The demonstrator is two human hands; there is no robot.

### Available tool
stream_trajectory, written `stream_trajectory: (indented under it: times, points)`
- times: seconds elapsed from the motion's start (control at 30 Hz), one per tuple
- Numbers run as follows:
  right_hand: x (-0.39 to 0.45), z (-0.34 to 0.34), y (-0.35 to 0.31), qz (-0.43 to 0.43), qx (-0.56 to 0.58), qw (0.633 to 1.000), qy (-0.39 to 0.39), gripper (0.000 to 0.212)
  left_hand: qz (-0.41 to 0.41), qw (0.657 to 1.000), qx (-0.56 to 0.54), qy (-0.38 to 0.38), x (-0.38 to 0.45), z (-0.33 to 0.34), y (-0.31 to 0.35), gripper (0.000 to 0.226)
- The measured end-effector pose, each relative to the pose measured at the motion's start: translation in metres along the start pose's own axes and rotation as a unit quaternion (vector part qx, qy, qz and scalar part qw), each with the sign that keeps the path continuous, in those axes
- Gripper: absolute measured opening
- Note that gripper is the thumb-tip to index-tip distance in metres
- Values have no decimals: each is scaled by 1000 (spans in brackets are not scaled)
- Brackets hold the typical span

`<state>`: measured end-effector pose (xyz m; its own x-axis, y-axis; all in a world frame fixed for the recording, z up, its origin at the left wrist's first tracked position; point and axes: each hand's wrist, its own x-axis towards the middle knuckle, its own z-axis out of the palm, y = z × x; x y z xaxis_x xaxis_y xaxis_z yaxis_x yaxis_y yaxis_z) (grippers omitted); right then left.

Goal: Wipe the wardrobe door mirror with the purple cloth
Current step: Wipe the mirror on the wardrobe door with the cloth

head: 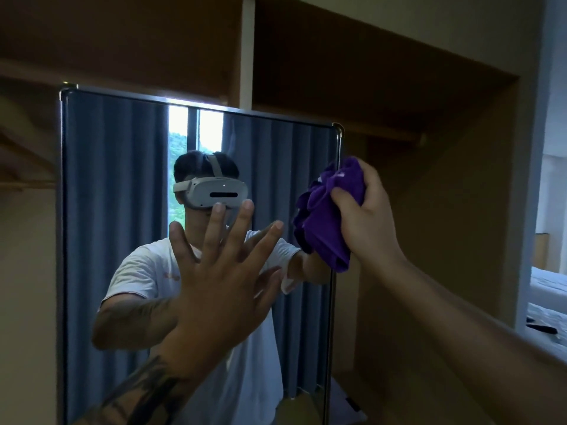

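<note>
Brown wardrobe panels (429,210) frame the mirror (122,194). Left hand (224,286) spreads flat, fingers wide, against the glass; right hand (365,216) grips the bunched purple cloth (325,219) at the mirror's right edge

A bedroom at home: wooden wardrobe (399,102) ahead, white bed (549,289) far right, blue curtains (122,194) reflected in the mirror (101,271).

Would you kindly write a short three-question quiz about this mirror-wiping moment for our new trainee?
1. True or false: the left hand is spread flat with straight fingers.
2. Which hand grips the purple cloth? A) left B) right
3. Fill in: the cloth is bunched near the mirror's upper ____ edge.

Key: 1 true; 2 B, the right hand; 3 right.
</note>
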<state>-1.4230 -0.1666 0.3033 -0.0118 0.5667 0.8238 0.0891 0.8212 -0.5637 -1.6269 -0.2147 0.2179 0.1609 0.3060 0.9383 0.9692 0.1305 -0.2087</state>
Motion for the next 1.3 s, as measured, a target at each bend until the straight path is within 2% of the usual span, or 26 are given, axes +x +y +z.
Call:
stream_trajectory:
  times: [0.1, 0.17, 0.3, 0.53, 0.7, 0.77, 0.87, 0.93, 1.03, 1.2, 1.3]
  points:
    - [-27, 1, 11, -5, -38, 999, -20, 58, 0, 1000, -4, 9, -1, 0, -1, 66]
    - [-12, -4, 3, 3, -42, 999, -26, 56, 1, 1000, 0, 11, 1, 0, 0, 65]
    - [35, -6, -25, -5, -5, 1000, 3, 51, -1, 1000, 7, 20, 1, -1, 1, 65]
    - [54, 3, -36, -12, -5, 999, 37, 48, 1, 999, 5, 51, 0, 3, 1, 67]
    - [68, 6, -46, -101, -99, 990, 24, 45, -1, 998, 7, 59, -2, 5, 0, 68]
    - [59, 3, -35, -74, -69, 995, 22, 44, -3, 998, 6, 55, -2, 6, 1, 68]
    - [41, -1, -18, 17, 34, 999, 10, 40, -6, 998, 2, 60, -2, 7, 1, 66]
    - [34, -1, -14, 30, 34, 999, 4, 37, -6, 998, -1, 63, -2, 8, 2, 66]
    - [49, 1, -26, 6, -20, 1000, 14, 40, -5, 998, -1, 65, -2, 8, 2, 66]
    - [86, 8, -57, -116, -202, 972, -17, 38, -4, 998, 3, 70, -2, 11, 1, 67]
    - [79, 5, -47, -103, -170, 980, -10, 38, -3, 998, 1, 70, -2, 11, 1, 66]
